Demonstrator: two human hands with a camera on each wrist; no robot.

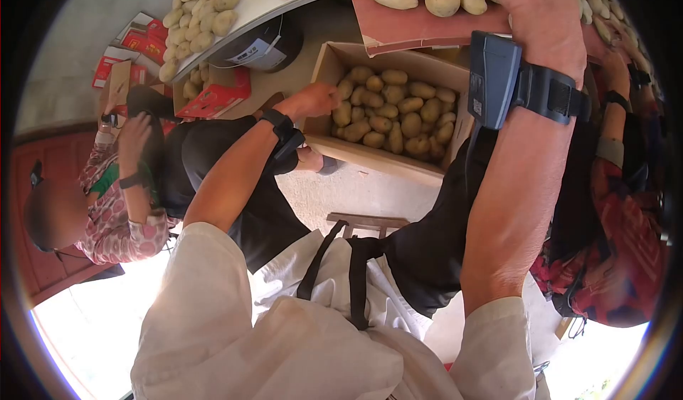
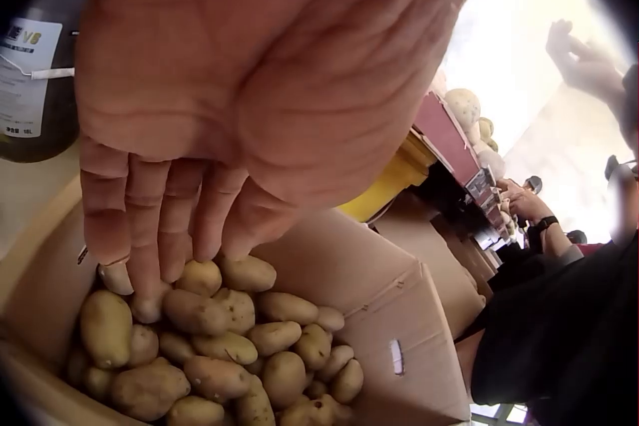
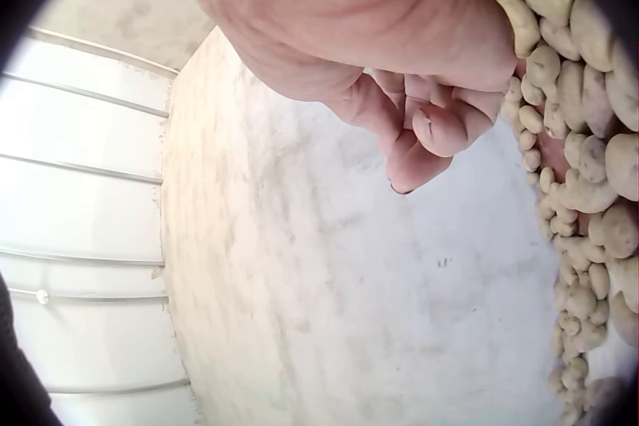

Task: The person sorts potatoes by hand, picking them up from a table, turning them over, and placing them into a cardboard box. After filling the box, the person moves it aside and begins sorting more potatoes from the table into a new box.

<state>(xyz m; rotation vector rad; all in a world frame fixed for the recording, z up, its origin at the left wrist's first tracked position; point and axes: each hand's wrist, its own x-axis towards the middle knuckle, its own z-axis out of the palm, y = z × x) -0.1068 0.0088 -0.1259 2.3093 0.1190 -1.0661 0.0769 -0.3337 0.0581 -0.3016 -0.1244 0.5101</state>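
The left hand [image 1: 313, 101] is at the left end of a cardboard box [image 1: 388, 159] filled with potatoes [image 1: 410, 124]. In the left wrist view the left hand [image 2: 240, 76] hangs palm toward the camera, fingers extended down over the potatoes [image 2: 218, 378]; whether the fingertips touch one cannot be told. The right hand [image 1: 544, 19] is raised over the red tabletop [image 1: 398, 31], beside more potatoes [image 1: 442, 0]. Its fingers are loosely bent in the right wrist view, where the right hand [image 3: 389, 56] shows nothing held, with piled potatoes [image 3: 589, 176] alongside.
A white surface [image 1: 260, 5] with potatoes stands at the left, a dark bucket [image 1: 274, 48] below it. Red cartons [image 1: 146, 40] lie farther left. One person [image 1: 117, 208] sits at the left, another [image 1: 619, 250] at the right. A small stool [image 1: 366, 222] is between the legs.
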